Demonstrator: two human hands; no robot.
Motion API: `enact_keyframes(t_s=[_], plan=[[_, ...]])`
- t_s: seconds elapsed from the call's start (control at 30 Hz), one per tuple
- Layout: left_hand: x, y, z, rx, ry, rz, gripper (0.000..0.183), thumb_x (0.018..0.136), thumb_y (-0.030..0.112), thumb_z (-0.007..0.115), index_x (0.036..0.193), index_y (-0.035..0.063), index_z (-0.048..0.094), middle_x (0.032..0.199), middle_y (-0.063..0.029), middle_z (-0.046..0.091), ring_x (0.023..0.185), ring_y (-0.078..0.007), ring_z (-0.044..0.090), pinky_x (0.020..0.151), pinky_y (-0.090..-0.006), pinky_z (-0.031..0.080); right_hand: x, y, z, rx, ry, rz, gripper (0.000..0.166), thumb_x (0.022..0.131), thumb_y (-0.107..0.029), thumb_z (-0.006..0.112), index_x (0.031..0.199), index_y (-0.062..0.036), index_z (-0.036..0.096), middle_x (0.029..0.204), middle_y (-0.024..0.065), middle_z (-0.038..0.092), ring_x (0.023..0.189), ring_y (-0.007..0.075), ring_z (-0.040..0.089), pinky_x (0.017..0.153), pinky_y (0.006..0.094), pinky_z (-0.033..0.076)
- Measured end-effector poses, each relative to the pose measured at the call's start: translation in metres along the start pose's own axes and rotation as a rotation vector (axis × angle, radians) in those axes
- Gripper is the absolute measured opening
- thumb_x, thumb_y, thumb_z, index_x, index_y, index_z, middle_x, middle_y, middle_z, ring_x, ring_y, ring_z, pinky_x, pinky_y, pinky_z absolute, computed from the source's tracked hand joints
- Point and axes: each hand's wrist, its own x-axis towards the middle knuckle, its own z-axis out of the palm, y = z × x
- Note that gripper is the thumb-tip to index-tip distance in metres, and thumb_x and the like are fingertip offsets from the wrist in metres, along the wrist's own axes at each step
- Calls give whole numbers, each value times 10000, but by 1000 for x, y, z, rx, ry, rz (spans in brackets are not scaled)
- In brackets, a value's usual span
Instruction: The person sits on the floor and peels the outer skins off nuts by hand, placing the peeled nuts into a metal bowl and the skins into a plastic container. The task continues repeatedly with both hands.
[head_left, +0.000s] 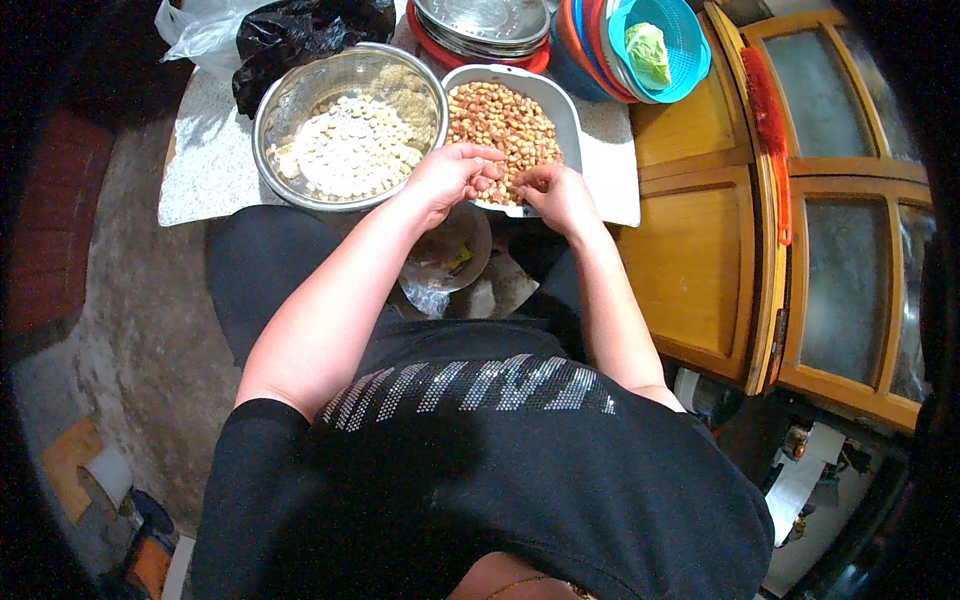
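Reddish-tan nuts or beans (495, 112), which look like peanuts with some skins on, fill a light grey plastic basin (568, 112). Over the basin's near left side is my left hand (456, 178), its fingers curled. My right hand (556, 193) is over the near right part, thumb and forefinger pinched close together. Whether either hand holds a single nut is too small to tell. To the left stands a perforated metal colander (281, 120), with pale, skinless-looking kernels (352, 146) in its bottom.
A speckled white table (202, 180) carries the vessels. Behind them are a black plastic bag (300, 37), stacked metal plates (487, 19) and nested colanders, the turquoise one (686, 64) holding cabbage (648, 56). Below sits a bin (457, 259). A red brush (765, 105) hangs by wooden cabinets (682, 262).
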Motion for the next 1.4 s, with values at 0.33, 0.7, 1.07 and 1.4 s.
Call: enact_keyframes(t_s=[0.33, 0.7, 1.07, 1.4], plan=[[0, -4, -2, 20, 29, 17, 238, 923, 51, 424, 1109, 44, 573, 773, 17, 547, 622, -58, 505, 502, -166, 373, 10, -12, 7, -37, -6, -98, 152, 754, -113, 661, 900, -71, 680, 830, 125, 675, 755, 248, 660, 694, 352, 516], [-3, -3, 3, 76, -35, -34, 252, 987, 173, 394, 1102, 44, 578, 810, 1, 568, 681, -67, 546, 573, -184, 437, 1, 1, -1, 1050, 15, 51, 182, 880, -125, 631, 1012, 0, 614, 888, 64, 673, 771, 98, 617, 704, 230, 493], [0, -3, 0, 72, 166, 168, 246, 985, 184, 385, 1057, 56, 583, 727, 40, 515, 594, -46, 465, 520, -177, 362, 9, 38, -7, 303, 338, 12, 142, 828, -97, 630, 955, -38, 655, 870, 99, 669, 765, 170, 642, 726, 293, 517], [-8, 8, 7, -137, 247, 426, 227, 992, 167, 378, 1030, 42, 563, 687, 38, 470, 559, -48, 394, 507, -183, 324, 32, -25, 30, -129, 316, -331, 103, 715, -130, 653, 800, -105, 705, 814, 123, 643, 838, 305, 617, 792, 402, 493]])
